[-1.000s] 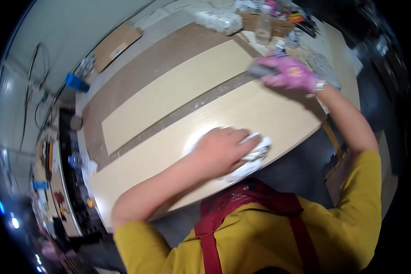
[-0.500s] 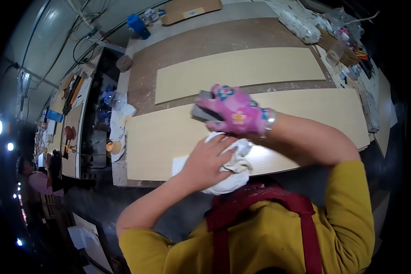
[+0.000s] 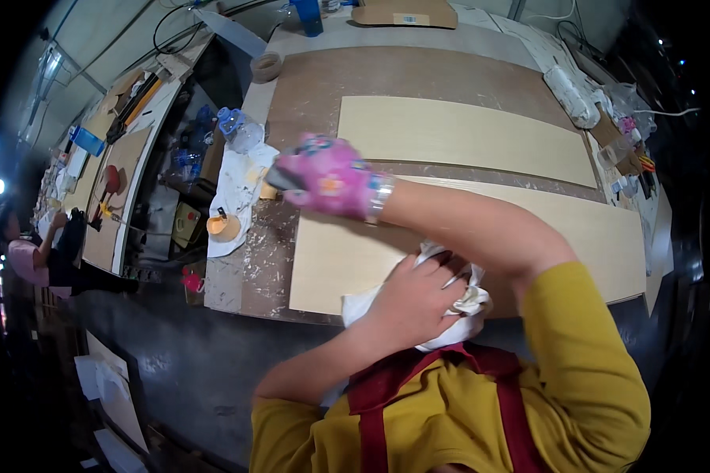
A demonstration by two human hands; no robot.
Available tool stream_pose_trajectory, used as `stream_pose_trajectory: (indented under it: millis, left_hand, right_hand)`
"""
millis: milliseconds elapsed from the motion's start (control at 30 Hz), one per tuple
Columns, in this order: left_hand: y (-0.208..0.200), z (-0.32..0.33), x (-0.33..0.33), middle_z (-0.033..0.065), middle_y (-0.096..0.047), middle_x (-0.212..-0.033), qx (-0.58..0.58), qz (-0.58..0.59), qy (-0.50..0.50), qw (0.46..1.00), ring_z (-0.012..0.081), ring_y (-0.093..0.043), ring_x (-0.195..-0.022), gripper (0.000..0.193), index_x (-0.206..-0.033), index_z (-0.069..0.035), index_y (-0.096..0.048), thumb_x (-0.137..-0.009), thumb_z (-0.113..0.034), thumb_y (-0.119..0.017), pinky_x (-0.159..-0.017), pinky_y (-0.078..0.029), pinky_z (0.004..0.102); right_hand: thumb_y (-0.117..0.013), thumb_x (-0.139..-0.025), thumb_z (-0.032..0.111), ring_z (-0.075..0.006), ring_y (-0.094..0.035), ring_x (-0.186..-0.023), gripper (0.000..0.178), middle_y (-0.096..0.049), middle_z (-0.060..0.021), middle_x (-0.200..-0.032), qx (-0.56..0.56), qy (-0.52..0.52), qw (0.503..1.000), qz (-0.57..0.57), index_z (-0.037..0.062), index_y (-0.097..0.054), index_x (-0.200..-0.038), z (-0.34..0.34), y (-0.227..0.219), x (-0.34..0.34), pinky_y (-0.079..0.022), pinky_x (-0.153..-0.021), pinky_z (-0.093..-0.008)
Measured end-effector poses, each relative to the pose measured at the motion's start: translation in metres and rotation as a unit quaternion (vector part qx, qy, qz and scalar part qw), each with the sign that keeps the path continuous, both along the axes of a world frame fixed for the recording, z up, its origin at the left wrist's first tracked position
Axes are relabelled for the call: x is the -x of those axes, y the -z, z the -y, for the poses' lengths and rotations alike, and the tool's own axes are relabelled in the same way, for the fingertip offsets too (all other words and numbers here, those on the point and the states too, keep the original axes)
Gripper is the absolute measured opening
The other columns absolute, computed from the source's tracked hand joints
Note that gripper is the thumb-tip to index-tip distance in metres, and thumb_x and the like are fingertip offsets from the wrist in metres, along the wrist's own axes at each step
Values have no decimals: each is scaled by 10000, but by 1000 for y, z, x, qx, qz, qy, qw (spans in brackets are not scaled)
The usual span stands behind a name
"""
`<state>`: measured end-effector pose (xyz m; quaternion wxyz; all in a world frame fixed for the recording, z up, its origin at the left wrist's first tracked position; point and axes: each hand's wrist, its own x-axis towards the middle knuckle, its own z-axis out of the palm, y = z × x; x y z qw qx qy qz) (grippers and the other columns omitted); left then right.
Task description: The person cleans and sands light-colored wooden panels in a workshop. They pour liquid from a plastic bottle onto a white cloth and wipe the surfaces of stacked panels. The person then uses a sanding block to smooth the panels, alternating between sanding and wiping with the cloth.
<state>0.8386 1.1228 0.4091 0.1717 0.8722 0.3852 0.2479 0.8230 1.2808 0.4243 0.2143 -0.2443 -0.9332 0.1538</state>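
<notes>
My right hand (image 3: 331, 180), in a pink flowered glove, is closed around a grey sponge block (image 3: 284, 175), mostly hidden by the fingers and blurred. It is over the left end of the near pale board (image 3: 323, 264). Bare, my left hand (image 3: 420, 298) grips a crumpled white cloth (image 3: 472, 309) at that board's front edge, close to my apron (image 3: 481, 356). Behind lies a second pale board (image 3: 465, 142), narrower and parallel to the first. Both rest on a brown worktop (image 3: 308, 87).
Along the table's left edge are a stained white cloth (image 3: 241, 181), a small orange-topped cup (image 3: 224, 227) and a clear bottle with a blue cap (image 3: 243, 132). A wrapped white roll (image 3: 570, 98) lies far right. One person (image 3: 35, 256) stands at another bench.
My right hand has swept left with the grey sponge block, from the board's middle to its left end. My left hand still grips the cloth. The whole view has shifted.
</notes>
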Motion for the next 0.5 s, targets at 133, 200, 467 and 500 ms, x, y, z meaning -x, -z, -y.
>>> stream_pose_trajectory:
  millis: [133, 200, 467, 500]
  left_hand:
    - [3, 3, 8, 102, -547, -1163, 22, 4, -6, 1000, 262, -485, -1148, 467, -1112, -71, -564, -709, -272, -686, -958, -371, 431]
    - [7, 5, 13, 96, -544, -1126, -10, 45, -28, 999, 264, -479, -1161, 461, -1114, -73, -562, -720, -278, -682, -976, -363, 445]
    - [7, 3, 2, 113, -546, -1155, -29, 18, -3, 999, 282, -477, -1176, 486, -1178, -66, -541, -753, -267, -664, -1017, -339, 456]
    - [5, 5, 7, 114, -546, -1159, -23, 24, -10, 999, 283, -478, -1175, 486, -1179, -67, -541, -752, -264, -664, -1017, -338, 456]
  right_hand:
    - [-603, -806, 439, -348, -575, -961, 518, -559, -179, -1015, 77, -46, 991, 100, 135, -561, -1223, 5, -22, 8, -474, -836, -426]
    - [-609, -804, 459, -365, -593, -966, 528, -577, -193, -1040, 107, -46, 988, 100, 126, -585, -1214, 7, -28, -14, -468, -863, -435]
    - [-582, -828, 433, -290, -635, -849, 552, -663, -184, -953, 55, 53, 970, 230, 65, -563, -1240, -64, -11, -6, -485, -800, -379]
    - [-603, -820, 427, -228, -644, -784, 532, -667, -154, -925, 114, 93, 970, 195, 68, -579, -1211, -58, -28, -8, -504, -749, -356]
